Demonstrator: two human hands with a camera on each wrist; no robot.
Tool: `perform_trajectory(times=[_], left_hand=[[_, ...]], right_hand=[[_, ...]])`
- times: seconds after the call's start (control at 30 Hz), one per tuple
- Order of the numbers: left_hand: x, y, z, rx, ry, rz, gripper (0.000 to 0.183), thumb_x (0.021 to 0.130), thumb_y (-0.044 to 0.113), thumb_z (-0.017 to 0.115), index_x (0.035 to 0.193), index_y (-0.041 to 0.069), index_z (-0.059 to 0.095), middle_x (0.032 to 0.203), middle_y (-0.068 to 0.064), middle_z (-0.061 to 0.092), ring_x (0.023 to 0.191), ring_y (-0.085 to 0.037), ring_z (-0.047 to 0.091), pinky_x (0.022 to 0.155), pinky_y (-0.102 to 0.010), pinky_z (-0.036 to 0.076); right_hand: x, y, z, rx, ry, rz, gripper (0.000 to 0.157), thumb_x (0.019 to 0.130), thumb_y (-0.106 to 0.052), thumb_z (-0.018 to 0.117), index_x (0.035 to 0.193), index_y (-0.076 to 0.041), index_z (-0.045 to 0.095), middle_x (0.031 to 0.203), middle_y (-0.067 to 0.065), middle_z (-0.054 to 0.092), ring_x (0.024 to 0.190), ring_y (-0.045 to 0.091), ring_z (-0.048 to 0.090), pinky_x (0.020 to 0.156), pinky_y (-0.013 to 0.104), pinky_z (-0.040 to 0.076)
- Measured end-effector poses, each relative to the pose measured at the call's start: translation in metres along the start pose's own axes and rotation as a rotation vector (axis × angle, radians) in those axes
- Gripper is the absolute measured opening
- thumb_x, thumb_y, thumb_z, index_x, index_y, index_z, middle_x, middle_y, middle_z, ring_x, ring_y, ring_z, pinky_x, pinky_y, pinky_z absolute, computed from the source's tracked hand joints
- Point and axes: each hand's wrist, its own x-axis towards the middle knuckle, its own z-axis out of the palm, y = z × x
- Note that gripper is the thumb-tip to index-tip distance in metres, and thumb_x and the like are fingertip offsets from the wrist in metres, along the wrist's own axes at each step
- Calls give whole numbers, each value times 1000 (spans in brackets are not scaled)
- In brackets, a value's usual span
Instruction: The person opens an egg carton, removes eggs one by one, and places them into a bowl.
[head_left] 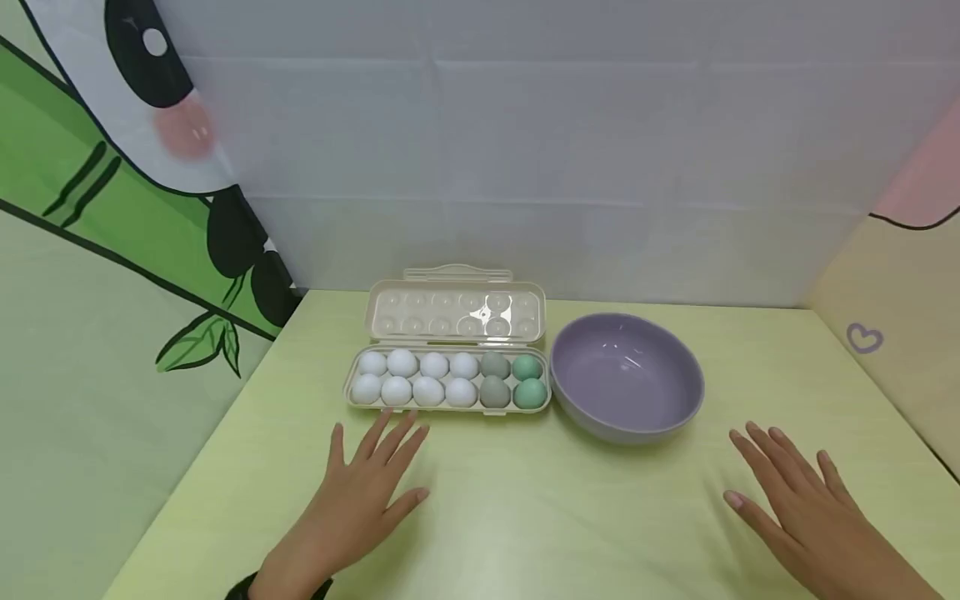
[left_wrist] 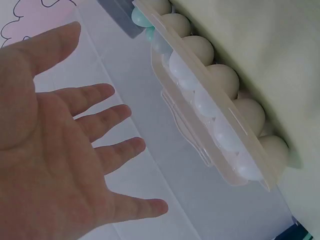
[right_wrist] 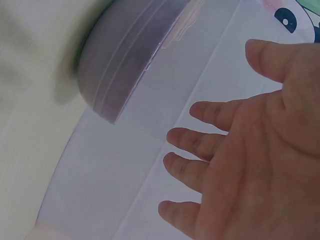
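An egg carton [head_left: 456, 408] with its clear lid [head_left: 456, 310] raised lies at the back of the table. Two rows of eggs fill it: several white eggs [head_left: 428, 392] on the left, two grey eggs [head_left: 494, 392] and two green eggs [head_left: 530, 393] at the right end. Right beside the carton stands a purple bowl [head_left: 627, 379], its visible inside bare. My left hand [head_left: 356, 504], fingers spread and holding nothing, is in front of the carton's left half. To the right of the bowl and nearer me, my right hand [head_left: 813, 521] has its fingers extended, holding nothing.
The pale yellow-green table [head_left: 540, 533] ends at a grey-white backdrop [head_left: 540, 167]. A printed panel with a cartoon face and leaves [head_left: 202, 350] borders the left side. On the right is a beige panel with a purple heart [head_left: 865, 338].
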Motion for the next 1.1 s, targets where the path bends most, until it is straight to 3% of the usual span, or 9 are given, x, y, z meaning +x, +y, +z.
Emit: perform_trajectory(times=[0.17, 0.33, 0.53, 0.8, 0.93, 1.1], left_hand=[[42, -8, 7, -34, 3, 66, 56, 89, 32, 66, 137, 9, 50, 144, -10, 45, 137, -34, 30, 99, -73, 18], [76, -15, 19, -61, 46, 95, 48, 87, 24, 70, 131, 9, 56, 134, -10, 53, 130, -34, 39, 98, -71, 24], [106, -4, 38, -88, 42, 117, 41, 89, 22, 67, 127, 11, 58, 124, -6, 58, 119, -27, 48, 95, -65, 31], [140, 21, 61, -72, -16, 128, 39, 90, 28, 65, 126, 12, 60, 121, -5, 60, 113, -27, 51, 88, -57, 38], [150, 30, 71, -13, 11, 155, 36, 89, 29, 67, 121, 14, 62, 114, -3, 62, 108, -25, 54, 80, -50, 41], [158, 37, 81, 40, 43, 174, 38, 88, 31, 68, 122, 16, 62, 111, -1, 63, 100, -21, 58, 77, -47, 41]], right_hand=[[28, -1, -2, 71, -77, -22, 63, 98, -30, 53, 150, -9, 25, 149, 21, 28, 143, 36, 10, 112, 49, -8], [63, 4, 7, 90, -126, -54, 58, 98, -31, 53, 145, -2, 33, 146, 25, 31, 134, 48, 23, 107, 63, 10], [91, 8, 24, 91, -105, -183, 53, 92, -31, 63, 134, -2, 48, 133, 17, 49, 129, 42, 34, 106, 61, 18], [105, 8, 44, 25, 13, -374, 45, 77, -22, 79, 114, -4, 62, 114, 7, 60, 111, 29, 54, 100, 52, 37], [106, 5, 49, 0, 16, -402, 42, 77, -22, 79, 113, -6, 64, 111, 4, 61, 106, 25, 58, 89, 42, 48], [107, -2, 53, -25, -21, -404, 37, 78, -22, 78, 111, -9, 66, 108, 2, 63, 101, 23, 60, 84, 41, 49]])
